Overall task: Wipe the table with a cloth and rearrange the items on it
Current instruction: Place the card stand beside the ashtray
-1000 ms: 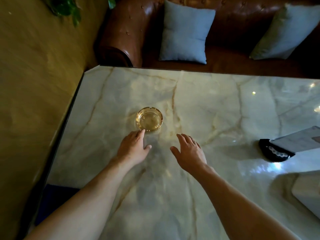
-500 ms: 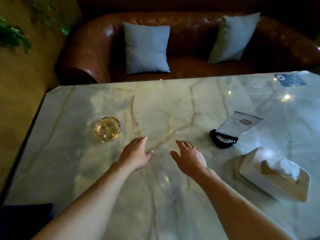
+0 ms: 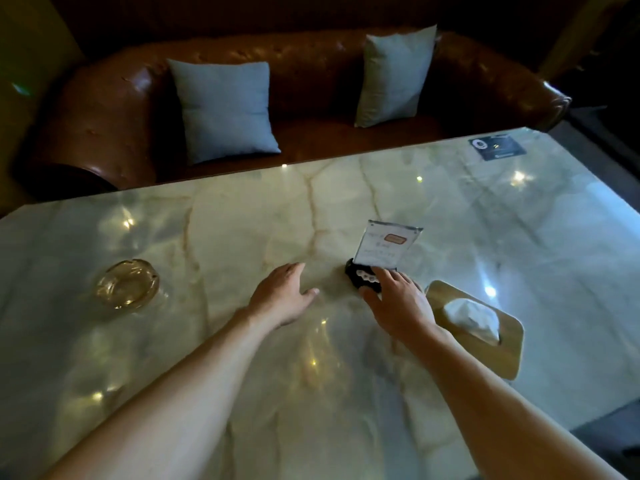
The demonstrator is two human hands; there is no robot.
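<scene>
Near the middle of the marble table [image 3: 346, 393], between a glass ashtray [image 3: 127, 284] well to its left and a wooden tissue box [image 3: 485, 327] just to its right, stands a card sign in a black base [image 3: 360, 280], the item apparently being handled in the rearranging part of the task. The right hand [image 3: 398, 306] reaches over the near right end of that base, fingers fairly straight and slightly spread, the tips over or against the base; whether they grip it or merely touch it cannot be told, since the hand hides the contact. The left hand [image 3: 282, 294] hovers or rests on the table just left of the base, fingers loosely extended, thumb out, holding nothing. The sign's card [image 3: 386, 245] rises from the base and leans back, away from the person, toward the sofa [image 3: 311, 81] beyond the far table edge; its printed face is turned toward the person. The base's long axis runs roughly left to right, parallel to the near table edge, slightly skewed. Likely risks: the card is tall relative to its low base, so a push high up or a quick drag could tip it backward or pull the card from its slot; a slide to the right would bring it against the tissue box; the polished surface may let the base skid. No cloth is in view, so wiping appears not to be under way at present.
</scene>
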